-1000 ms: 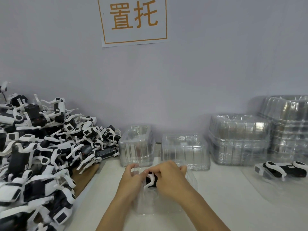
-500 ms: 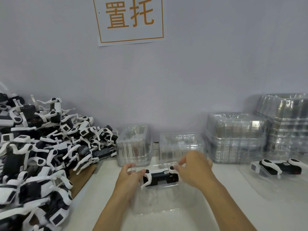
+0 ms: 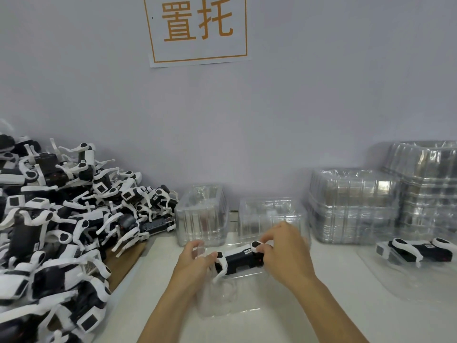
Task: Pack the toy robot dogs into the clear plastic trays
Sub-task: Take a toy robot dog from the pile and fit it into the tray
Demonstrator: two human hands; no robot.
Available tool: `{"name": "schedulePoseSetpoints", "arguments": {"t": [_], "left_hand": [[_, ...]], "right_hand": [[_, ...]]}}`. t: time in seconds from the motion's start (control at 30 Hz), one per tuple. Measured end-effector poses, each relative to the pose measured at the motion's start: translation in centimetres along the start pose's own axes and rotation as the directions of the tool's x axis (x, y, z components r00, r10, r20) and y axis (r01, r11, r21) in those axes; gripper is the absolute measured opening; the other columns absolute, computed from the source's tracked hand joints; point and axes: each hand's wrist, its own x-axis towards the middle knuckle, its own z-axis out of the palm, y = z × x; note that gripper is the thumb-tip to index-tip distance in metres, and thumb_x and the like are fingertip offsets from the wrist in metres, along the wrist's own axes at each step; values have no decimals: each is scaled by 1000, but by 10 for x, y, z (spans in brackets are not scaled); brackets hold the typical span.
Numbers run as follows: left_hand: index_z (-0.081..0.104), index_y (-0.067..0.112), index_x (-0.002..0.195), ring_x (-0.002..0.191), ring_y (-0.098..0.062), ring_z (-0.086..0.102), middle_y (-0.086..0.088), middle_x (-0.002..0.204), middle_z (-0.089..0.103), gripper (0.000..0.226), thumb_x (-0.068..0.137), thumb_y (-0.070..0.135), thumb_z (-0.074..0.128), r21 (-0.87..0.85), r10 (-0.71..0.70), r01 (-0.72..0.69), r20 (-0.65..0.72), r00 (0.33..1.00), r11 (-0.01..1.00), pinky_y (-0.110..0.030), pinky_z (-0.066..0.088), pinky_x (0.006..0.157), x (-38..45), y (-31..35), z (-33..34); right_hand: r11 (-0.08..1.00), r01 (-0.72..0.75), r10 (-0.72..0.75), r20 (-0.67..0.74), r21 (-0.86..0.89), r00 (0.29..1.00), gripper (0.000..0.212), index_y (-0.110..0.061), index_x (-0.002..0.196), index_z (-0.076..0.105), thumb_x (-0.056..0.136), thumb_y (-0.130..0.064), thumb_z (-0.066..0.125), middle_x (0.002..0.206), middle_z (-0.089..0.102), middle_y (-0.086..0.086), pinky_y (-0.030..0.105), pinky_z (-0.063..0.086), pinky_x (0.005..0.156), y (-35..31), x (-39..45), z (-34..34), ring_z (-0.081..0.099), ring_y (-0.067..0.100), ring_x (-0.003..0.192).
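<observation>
Shifted slightly rightward since the earlier frame, the toy robot dog (image 3: 241,259), pinched at each end by curled left hand (image 3: 195,262) and right hand (image 3: 284,253), is best pressed level into the clear plastic tray (image 3: 230,300) beneath.

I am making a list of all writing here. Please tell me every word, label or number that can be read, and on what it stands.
"置托": large orange characters in an orange frame on the white paper sign on the wall.
Small white label on the toy robot dog held by both hands: too small to read.
Stickers on dogs in the pile: too blurred to read.
</observation>
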Motion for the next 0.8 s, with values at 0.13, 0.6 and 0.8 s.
{"name": "schedulePoseSetpoints", "arguments": {"t": [0.13,0.6,0.8], "left_hand": [[54,27,127,95,-6,55,-2,135,54,37,93,21,69,2,5,-5,-10,1000,1000,-27,43,74,0,0,-1],[51,33,124,95,-8,53,5,131,51,38,93,23,70,-61,-17,16,-29,999,998,-22,39,69,-1,-1,5],[50,33,124,93,-6,53,6,129,51,38,93,25,70,-95,-5,2,-37,999,996,-28,38,80,-2,-1,8]], "right_hand": [[998,-55,55,-18,21,998,8,-26,83,80,87,-25,73,86,69,-8,38,50,86,1,-1,-1,61,15,85],[993,-112,112,-2,48,994,12,-23,78,79,87,-19,73,80,71,-2,26,53,63,10,5,6,65,17,74],[993,-115,115,36,3,993,13,-27,73,77,85,-24,73,77,68,-1,23,42,58,13,7,5,64,21,71]]}}
